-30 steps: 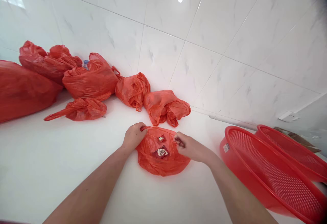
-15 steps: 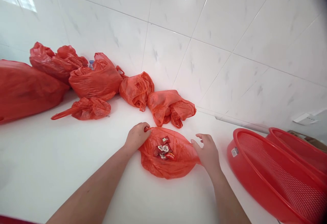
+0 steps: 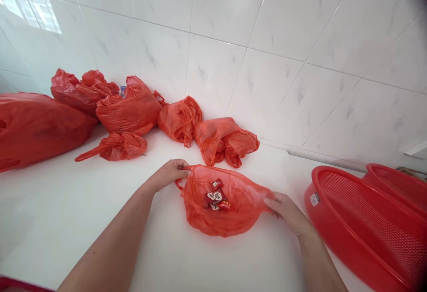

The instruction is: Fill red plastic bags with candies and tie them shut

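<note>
A thin red plastic bag (image 3: 227, 227) lies on the white table with its mouth spread toward me. Inside it are several small wrapped packets (image 3: 216, 195) in dark red with white lettering. My left hand (image 3: 171, 173) pinches the bag's left edge near a handle loop. At the opposite side, my right hand (image 3: 285, 207) grips the bunched right end between thumb and fingers; its fingertips are partly hidden behind the plastic. The bag is stretched sideways between both hands.
Several filled red plastic bags (image 3: 128, 110) line the tiled wall. A small knotted red bag (image 3: 123, 146) lies in front of them. On the right stand two red mesh baskets (image 3: 347, 234), (image 3: 396, 183) on the white table (image 3: 83, 207).
My right hand has moved right and closed on the bag's end, pulling it outward. My left hand has shifted slightly left, still holding its edge. The view has tilted a little.
</note>
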A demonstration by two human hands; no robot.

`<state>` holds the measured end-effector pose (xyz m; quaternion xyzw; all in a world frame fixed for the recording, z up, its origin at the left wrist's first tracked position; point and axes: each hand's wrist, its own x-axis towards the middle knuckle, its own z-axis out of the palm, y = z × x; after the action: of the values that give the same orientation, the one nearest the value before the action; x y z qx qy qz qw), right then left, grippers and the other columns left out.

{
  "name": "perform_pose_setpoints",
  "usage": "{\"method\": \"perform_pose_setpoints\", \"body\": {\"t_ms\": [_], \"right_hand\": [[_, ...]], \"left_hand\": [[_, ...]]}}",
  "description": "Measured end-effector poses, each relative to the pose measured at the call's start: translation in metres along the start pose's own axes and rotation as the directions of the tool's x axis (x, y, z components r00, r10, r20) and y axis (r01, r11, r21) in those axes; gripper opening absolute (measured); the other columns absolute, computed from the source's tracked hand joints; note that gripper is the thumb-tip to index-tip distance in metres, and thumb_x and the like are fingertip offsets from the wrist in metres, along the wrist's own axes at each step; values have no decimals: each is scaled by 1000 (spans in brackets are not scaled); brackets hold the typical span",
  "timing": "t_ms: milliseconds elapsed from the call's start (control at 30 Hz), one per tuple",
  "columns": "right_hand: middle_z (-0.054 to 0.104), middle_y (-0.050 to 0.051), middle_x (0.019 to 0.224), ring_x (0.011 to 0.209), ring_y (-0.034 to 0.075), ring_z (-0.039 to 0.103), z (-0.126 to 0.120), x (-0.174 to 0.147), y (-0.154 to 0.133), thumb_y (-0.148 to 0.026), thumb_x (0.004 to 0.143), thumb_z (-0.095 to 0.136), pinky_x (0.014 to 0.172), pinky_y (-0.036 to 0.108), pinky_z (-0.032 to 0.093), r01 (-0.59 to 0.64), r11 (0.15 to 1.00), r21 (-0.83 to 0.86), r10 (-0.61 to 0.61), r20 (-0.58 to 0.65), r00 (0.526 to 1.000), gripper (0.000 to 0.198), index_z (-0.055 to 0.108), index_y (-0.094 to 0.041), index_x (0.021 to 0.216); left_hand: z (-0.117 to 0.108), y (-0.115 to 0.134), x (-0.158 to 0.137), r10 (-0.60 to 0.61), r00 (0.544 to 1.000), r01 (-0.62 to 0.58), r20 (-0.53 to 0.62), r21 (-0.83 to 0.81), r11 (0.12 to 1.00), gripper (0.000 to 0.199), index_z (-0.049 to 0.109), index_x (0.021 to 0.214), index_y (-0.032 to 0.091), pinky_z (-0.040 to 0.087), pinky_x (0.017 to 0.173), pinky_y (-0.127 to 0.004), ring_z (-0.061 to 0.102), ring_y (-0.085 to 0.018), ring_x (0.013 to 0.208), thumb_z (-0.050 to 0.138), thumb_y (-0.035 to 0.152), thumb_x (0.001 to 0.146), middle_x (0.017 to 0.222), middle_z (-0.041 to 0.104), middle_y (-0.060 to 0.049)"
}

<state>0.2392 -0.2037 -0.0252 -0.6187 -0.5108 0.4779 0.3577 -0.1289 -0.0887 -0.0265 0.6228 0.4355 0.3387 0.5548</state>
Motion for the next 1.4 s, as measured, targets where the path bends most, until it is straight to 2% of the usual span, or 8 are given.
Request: {"method": "perform_pose_setpoints", "body": {"t_ms": [167, 367, 500, 700, 900, 1067, 1267, 1400], "right_hand": [[43, -5, 59, 48, 5, 33, -3, 2, 1, -40, 73, 69, 44, 18, 29, 299, 813, 500, -166, -293, 942, 23, 57, -20, 74], [45, -6, 58, 44, 5, 32, -2, -6, -7, -40, 68, 73, 42, 18, 32, 408, 644, 647, -234, -341, 910, 27, 54, -22, 74], [37, -6, 48, 44, 5, 32, -2, -10, -15, -36, 74, 69, 42, 17, 32, 470, 699, 539, -255, -426, 868, 34, 44, -18, 58], [35, -6, 50, 44, 8, 31, -8, -20, -15, -48, 74, 66, 44, 20, 35, 519, 549, 655, -315, -413, 855, 32, 48, -23, 65], [41, -5, 51, 46, 8, 34, -7, -24, -22, -37, 75, 67, 45, 21, 33, 535, 636, 556, -316, -445, 838, 26, 50, -21, 63], [38, -5, 47, 47, 9, 35, -10, -34, -30, -43, 73, 68, 47, 23, 35, 608, 586, 536, -408, -453, 792, 29, 49, -23, 63], [34, -4, 50, 49, 8, 31, -10, -35, -29, -34, 71, 72, 46, 21, 32, 497, 830, 254, -277, -586, 762, 35, 47, -19, 52], [50, -1, 64, 63, 14, 49, -12, -37, -28, -47, 66, 73, 58, 27, 47, 616, 631, 472, -379, -505, 776, 25, 60, -26, 62]], "left_hand": [[2, 9, -2, 149, 983, -181, -107, -684, 707, 32, 59, 102, 19, 46, 54, -14, 55, -5, 55, 69, 22, 72, 66, 59, 3], [9, 21, -8, 313, 946, -237, -87, -843, 482, 35, 58, 108, 18, 51, 66, -14, 59, -5, 68, 67, 12, 74, 81, 61, 0], [10, 29, -14, 323, 942, -245, -92, -847, 471, 38, 57, 110, 21, 51, 68, -15, 59, -5, 69, 67, 13, 74, 83, 60, 0], [15, 38, -19, 314, 942, -268, -114, -820, 506, 42, 57, 111, 24, 50, 75, -14, 61, -5, 75, 69, 17, 72, 86, 62, 2], [17, 44, -24, 355, 923, -328, -147, -783, 529, 42, 56, 114, 26, 51, 68, -15, 60, -7, 76, 67, 19, 73, 109, 61, -1], [13, 47, -26, 429, 887, -390, -169, -772, 502, 51, 55, 118, 31, 51, 71, -19, 58, -10, 82, 72, 31, 70, 110, 60, 0], [13, 50, -25, 425, 879, -437, -217, -724, 534, 47, 58, 113, 31, 50, 67, -20, 55, -10, 81, 73, 31, 68, 116, 58, 1], [15, 50, -25, 423, 879, -441, -218, -710, 549, 47, 57, 113, 31, 49, 69, -21, 54, -10, 82, 72, 31, 69, 120, 56, 1]]}}
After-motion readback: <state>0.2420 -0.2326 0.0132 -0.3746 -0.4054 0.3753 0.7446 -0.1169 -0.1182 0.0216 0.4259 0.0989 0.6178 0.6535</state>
